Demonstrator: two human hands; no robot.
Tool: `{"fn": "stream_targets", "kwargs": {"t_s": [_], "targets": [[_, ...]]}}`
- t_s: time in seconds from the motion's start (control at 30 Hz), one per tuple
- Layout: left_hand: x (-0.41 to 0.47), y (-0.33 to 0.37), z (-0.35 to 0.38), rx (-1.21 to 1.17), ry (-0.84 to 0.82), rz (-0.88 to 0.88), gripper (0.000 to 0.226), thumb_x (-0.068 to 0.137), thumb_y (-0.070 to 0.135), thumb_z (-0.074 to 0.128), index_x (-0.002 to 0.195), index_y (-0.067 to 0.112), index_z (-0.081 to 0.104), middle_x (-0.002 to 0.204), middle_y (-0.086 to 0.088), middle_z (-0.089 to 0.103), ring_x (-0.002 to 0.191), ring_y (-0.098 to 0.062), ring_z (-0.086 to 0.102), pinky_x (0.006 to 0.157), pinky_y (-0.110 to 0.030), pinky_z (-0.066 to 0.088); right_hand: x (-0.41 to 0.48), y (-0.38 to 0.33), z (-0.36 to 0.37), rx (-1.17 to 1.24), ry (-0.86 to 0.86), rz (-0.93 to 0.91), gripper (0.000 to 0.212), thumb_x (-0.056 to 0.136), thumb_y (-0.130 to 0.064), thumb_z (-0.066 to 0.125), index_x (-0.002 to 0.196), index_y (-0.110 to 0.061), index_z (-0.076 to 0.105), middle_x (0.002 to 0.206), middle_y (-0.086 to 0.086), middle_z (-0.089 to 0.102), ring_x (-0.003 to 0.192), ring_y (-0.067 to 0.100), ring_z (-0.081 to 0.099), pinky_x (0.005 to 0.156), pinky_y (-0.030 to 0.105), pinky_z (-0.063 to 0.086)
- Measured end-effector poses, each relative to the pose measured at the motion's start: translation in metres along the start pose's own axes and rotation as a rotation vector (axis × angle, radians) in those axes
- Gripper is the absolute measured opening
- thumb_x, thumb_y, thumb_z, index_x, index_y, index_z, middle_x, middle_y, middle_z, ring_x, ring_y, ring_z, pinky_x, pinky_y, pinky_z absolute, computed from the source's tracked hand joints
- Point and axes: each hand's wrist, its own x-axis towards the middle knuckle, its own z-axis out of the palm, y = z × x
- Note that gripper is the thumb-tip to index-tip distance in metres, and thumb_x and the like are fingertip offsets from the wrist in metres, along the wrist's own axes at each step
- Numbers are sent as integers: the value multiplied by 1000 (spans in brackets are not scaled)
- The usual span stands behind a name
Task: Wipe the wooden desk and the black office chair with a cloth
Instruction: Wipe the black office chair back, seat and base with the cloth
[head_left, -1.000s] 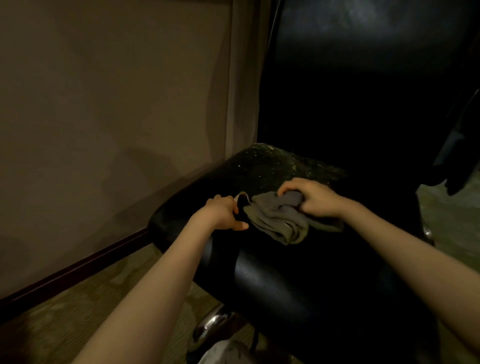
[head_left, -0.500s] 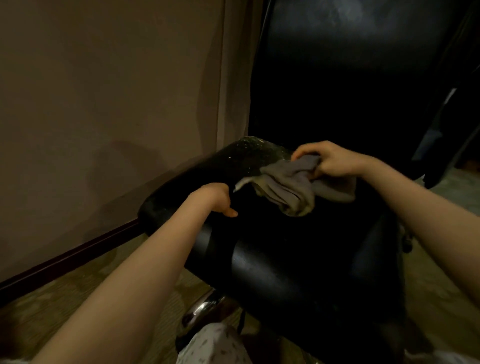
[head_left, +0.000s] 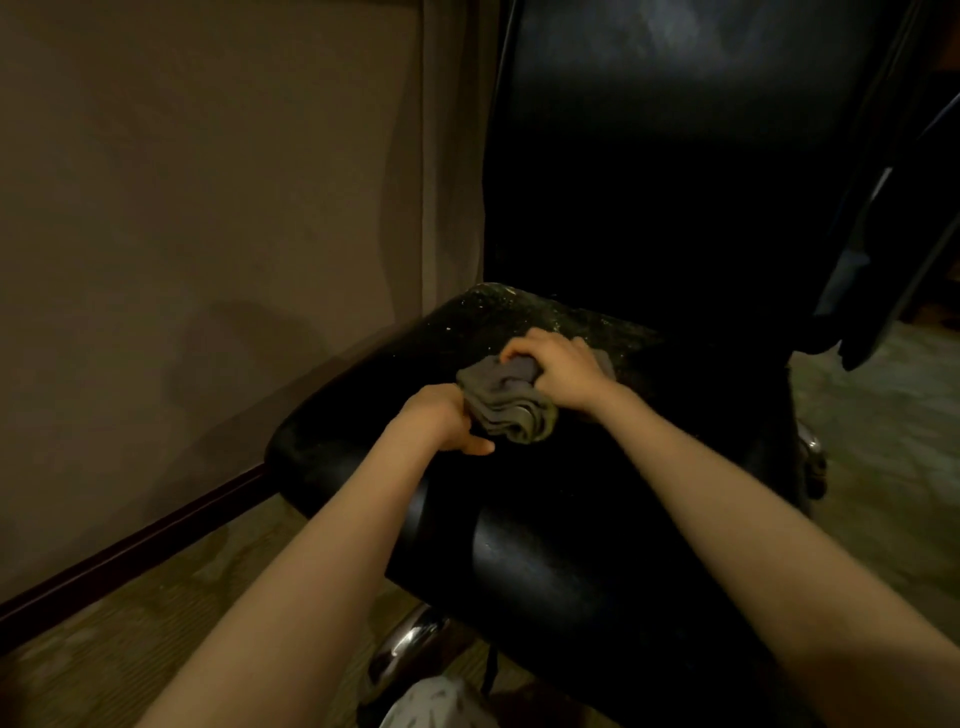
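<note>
Beige wall (head_left: 208, 208) is occupying the left half of the view, with a vertical panel strip (head_left: 452, 156) running down its right edge. A dark baseboard (head_left: 130, 551) is lining its foot. Patterned carpet (head_left: 156, 634) is covering the floor. A dark object (head_left: 893, 260), unidentifiable, is hanging at right. Pale patterned fabric (head_left: 436, 701) is showing at the bottom edge.

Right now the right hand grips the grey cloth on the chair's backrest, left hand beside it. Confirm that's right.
Wrong in one respect: the head view shows the right hand gripping the grey cloth on the chair's seat, not its backrest. The left hand is beside it, as stated.
</note>
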Motion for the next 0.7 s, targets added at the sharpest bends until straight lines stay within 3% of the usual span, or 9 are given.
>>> {"fn": "stream_targets", "kwargs": {"t_s": [0.03,0.13,0.2,0.3,0.43,0.5,0.57,0.7], "targets": [[1,-1,2,-25,11,-9,49,78,35,73,116,8,58,118,-7,60,111,-25,57,95,-31,44,6,-8,2,-19,23,2,28,90,-25,56,117,-33,54,120,1,47,119,23,44,98,42,30],[3,-2,1,-24,-2,-31,61,77,37,73,127,9,51,126,-9,56,116,-26,54,102,-35,43,5,-7,-8,-41,96,23,41,85,-4,51,118,-28,54,121,4,47,120,25,43,96,41,32],[5,-3,-1,0,-29,-22,65,78,41,72,129,7,50,129,-10,54,118,-27,52,102,-36,42,-11,5,-29,53,188,7,45,78,4,51,114,-21,58,116,7,49,116,26,46,95,40,36],[3,-3,-4,14,-48,-13,68,77,47,69,127,4,51,130,-12,53,120,-29,51,101,-35,43,-54,26,-69,259,178,-163,37,70,-1,50,105,-3,63,103,8,51,102,24,51,86,31,39],[0,-1,-8,-54,-92,4,57,78,38,72,120,3,55,123,-14,57,104,-27,58,81,-31,50,-102,24,-93,208,-140,-224,34,75,11,54,105,-1,63,106,4,51,104,21,51,88,22,39],[-3,0,-9,-109,-131,-1,60,76,30,76,124,2,52,125,-11,55,105,-25,57,84,-31,52,-114,10,-81,191,-426,-205,37,71,4,53,104,-6,64,104,0,53,103,17,53,88,16,41],[-2,-1,-9,-140,-137,-7,63,76,30,76,126,1,51,125,-10,54,110,-25,56,90,-33,52,-113,2,-62,112,-559,-172,33,75,2,55,103,-14,64,105,-4,50,104,13,50,89,21,40],[6,-1,-4,-135,-125,-38,37,80,22,73,110,6,58,115,-9,57,96,-20,57,73,-27,53,-78,-9,-31,-78,-213,-163,31,84,-7,54,104,-31,55,105,-7,43,109,13,45,85,33,31]]}}
